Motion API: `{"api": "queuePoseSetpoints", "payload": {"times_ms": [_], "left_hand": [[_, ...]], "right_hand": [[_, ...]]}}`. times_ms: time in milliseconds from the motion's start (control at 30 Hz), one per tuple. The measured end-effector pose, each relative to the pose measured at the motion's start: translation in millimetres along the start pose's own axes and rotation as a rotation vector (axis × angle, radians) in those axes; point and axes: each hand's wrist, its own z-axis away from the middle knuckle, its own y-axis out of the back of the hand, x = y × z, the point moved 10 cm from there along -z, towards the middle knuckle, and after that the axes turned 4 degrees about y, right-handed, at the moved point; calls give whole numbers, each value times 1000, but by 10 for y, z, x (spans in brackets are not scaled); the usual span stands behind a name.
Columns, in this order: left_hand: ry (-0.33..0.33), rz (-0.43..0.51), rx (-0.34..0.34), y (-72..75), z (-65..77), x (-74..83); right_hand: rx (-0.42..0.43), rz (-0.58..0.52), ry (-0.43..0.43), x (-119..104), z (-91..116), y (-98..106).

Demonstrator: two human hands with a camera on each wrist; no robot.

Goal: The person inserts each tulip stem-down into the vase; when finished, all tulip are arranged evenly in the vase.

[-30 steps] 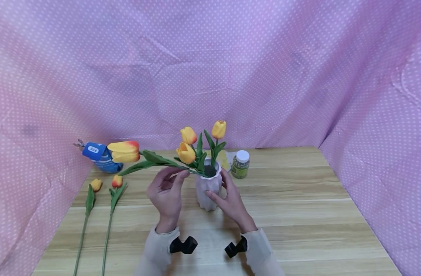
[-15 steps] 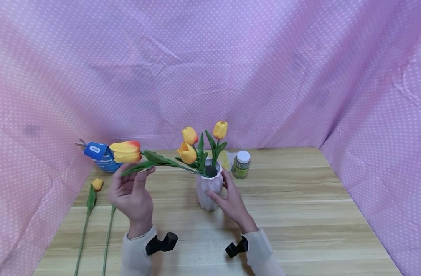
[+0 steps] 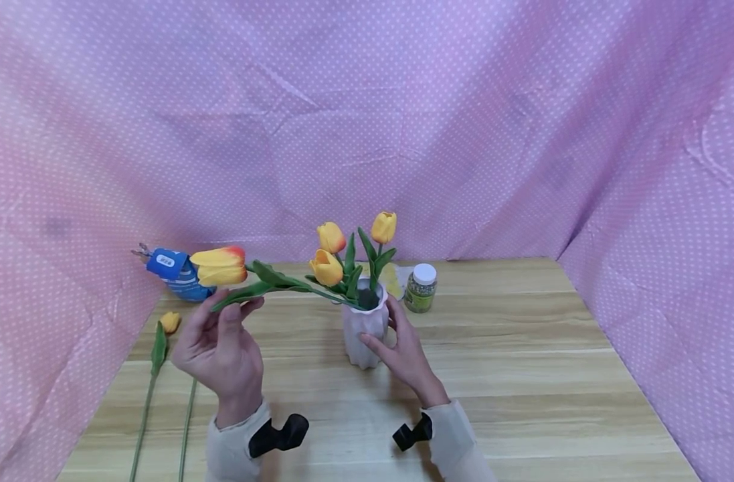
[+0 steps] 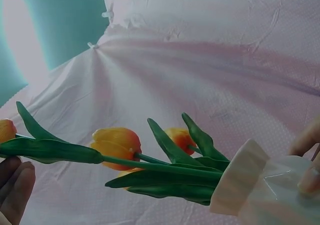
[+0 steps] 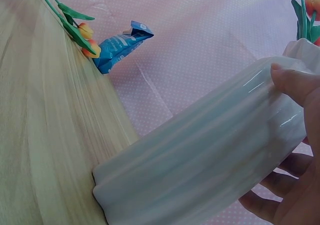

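A pale fluted vase [image 3: 357,338] stands upright on the table, with several yellow-orange tulips [image 3: 327,268] in its mouth. My right hand [image 3: 407,355] grips its right side, the thumb across the front, as the right wrist view also shows on the vase [image 5: 200,145]. One tulip [image 3: 218,266], yellow with a red tip, leans far left out of the vase. My left hand [image 3: 225,361] is under its bloom, fingers loosely bent by the lower leaf [image 3: 243,293]. In the left wrist view the fingertips [image 4: 22,182] are just below that leaf; contact is hard to tell.
Two tulip stems lie at the left; one has a yellow bloom [image 3: 170,322], the other stem [image 3: 188,428] runs behind my left hand. A blue bag [image 3: 182,274] sits at back left. A white-lidded jar [image 3: 421,289] stands right of the vase, near a yellow item [image 3: 391,278].
My left hand has let go of the leaning tulip's stem near the vase and moved left to below its bloom. The right hand keeps its grip on the vase.
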Motion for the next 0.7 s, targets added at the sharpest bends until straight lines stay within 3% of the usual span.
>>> {"api": "queuePoseSetpoints", "payload": {"times_ms": [167, 467, 700], "left_hand": [[-2, -44, -10, -42, 48, -18], [-7, -189, -142, -231, 298, -147], [44, -256, -260, -354, 501, -277]], "right_hand": [[-3, -4, -10, -2, -1, -1], [-2, -3, -6, 3, 9, -4], [6, 7, 10, -25, 7, 7]]}}
